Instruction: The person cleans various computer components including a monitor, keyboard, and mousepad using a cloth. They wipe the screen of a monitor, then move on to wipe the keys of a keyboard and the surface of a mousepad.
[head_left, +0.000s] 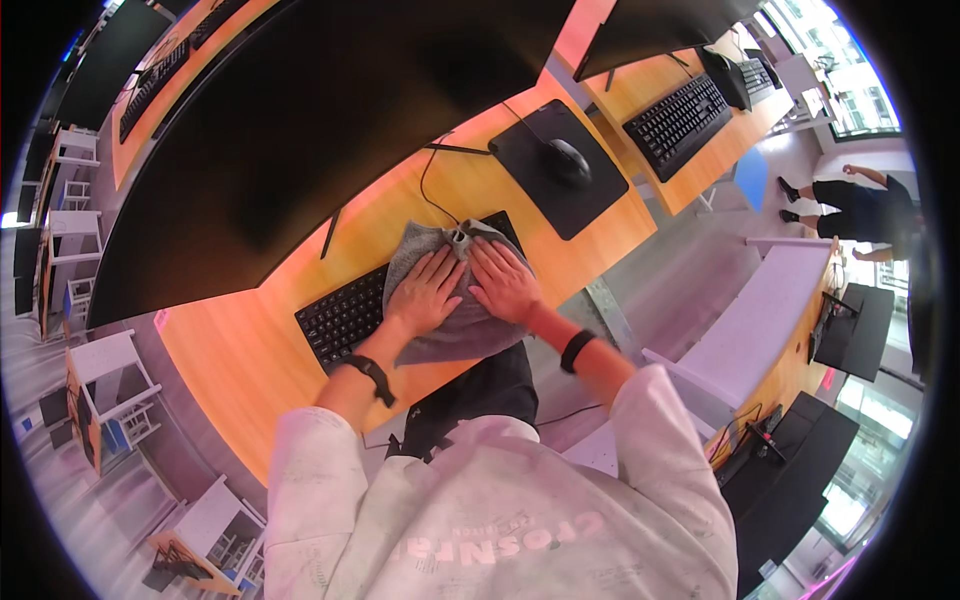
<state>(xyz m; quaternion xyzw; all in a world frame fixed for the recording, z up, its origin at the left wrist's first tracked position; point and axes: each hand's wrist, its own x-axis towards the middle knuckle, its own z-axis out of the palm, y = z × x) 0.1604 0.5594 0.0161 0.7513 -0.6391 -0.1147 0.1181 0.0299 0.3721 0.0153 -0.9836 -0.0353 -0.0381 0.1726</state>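
A grey cloth (450, 330) lies spread over the right part of a black keyboard (341, 319) on the wooden desk. My left hand (427, 291) rests palm down on the cloth, fingers stretched out and thumb apart. Beside it, my right hand (504, 279) also lies flat on the cloth, its fingers angled towards the left hand. Between the fingertips the cloth is bunched into a small fold; no finger visibly closes round it. The keyboard's left keys and far right corner show past the cloth, while its middle is covered.
A large dark monitor (337, 112) stands close beyond the keyboard. To the right, a black mouse (566, 161) sits on a mouse pad (559, 202). Another keyboard (679, 124) is on the neighbouring desk. A person (855, 210) stands at the far right. A cable runs behind the cloth.
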